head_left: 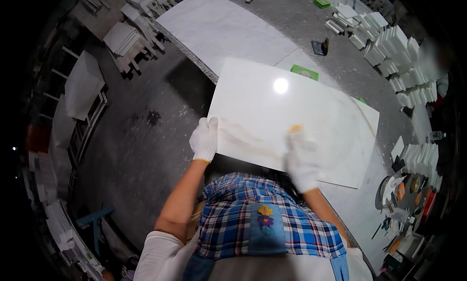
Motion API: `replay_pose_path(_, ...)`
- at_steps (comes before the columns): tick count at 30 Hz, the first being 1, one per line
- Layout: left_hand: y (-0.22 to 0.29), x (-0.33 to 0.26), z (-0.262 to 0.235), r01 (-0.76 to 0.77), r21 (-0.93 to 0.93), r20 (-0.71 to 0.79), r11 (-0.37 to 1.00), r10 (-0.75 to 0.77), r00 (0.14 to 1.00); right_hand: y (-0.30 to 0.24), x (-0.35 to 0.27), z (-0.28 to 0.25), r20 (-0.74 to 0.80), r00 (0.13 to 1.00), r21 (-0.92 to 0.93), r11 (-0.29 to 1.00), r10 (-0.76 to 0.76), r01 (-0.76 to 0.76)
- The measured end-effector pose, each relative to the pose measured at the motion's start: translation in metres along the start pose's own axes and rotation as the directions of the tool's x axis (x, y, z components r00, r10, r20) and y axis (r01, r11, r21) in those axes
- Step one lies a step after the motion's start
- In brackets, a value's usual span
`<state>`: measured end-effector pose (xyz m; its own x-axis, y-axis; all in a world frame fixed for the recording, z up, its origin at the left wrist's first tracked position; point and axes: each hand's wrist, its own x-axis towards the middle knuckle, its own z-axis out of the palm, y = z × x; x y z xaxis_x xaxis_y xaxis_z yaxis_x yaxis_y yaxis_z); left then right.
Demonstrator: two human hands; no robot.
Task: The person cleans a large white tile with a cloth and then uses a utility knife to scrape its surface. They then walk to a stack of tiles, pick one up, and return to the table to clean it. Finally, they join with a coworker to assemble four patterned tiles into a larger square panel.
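Note:
A large white tile with faint brown veins lies in front of me, glossy enough to mirror a lamp. My left hand, in a white knit glove, is closed on the tile's left edge, thumb on top. Over the tile's near part is my right hand, also gloved and smeared by motion. A small yellow-orange thing shows at its fingertips, too blurred to name. Whether this hand touches the tile I cannot tell. Beneath the tile is a long pale slab on the bench.
Green boxes peek out behind the tile. A dark metal piece stands farther back. Stacked white tile pieces line the right, above a cluster of tools. Left on the floor are a tile rack and a blue metal stand.

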<state>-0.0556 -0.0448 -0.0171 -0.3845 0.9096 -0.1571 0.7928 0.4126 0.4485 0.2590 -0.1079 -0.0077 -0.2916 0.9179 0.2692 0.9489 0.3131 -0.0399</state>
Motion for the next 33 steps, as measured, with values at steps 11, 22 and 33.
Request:
replay_pose_path(11,-0.014,0.003,0.006,-0.017,-0.211,-0.028,0.977,0.011,1.000,0.028,0.084,-0.033,0.247,0.936,0.116,0.951,0.251,-0.286)
replay_pose_path(22,-0.011,0.005,0.009,0.025,-0.162,-0.011,0.987,-0.027,1.000,0.029,0.153,-0.015,-0.091,0.957,0.014,0.961,0.276,-0.276)
replay_pose_path(33,-0.018,0.006,0.009,0.027,-0.295,-0.024,0.955,-0.036,0.999,-0.061,0.100,-0.009,0.211,0.962,0.139,0.980,-0.171,0.143)
